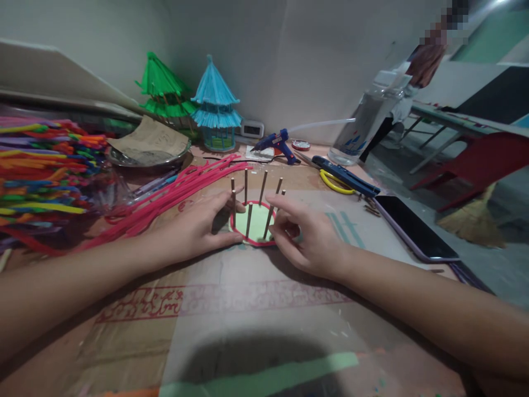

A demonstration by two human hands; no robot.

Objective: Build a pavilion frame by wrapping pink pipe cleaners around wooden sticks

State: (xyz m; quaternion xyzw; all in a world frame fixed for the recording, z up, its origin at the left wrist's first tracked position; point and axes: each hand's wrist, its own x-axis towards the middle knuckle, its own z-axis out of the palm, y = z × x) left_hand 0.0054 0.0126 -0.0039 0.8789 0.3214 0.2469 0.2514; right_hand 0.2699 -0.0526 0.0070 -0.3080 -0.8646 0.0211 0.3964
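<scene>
A small flat base (257,220), pale green with a red fuzzy rim, lies on the work surface. Several thin brown sticks (263,188) stand upright around its edge. My left hand (209,220) grips the base from the left, its thumb at the near rim and its fingers behind a stick. On the right side, my right hand (308,234) has its fingers bent around a front stick (268,221), the index finger near its upper part. The exact contact of the right fingertips is partly hidden.
Red pipe cleaners (165,201) and a multicoloured pile (45,171) lie left. Behind stand green (163,82) and blue (215,105) pavilion models, a glue gun (276,144) and a bottle (357,124). Pliers (345,175) and a phone (415,229) lie right. A person (427,58) is beyond.
</scene>
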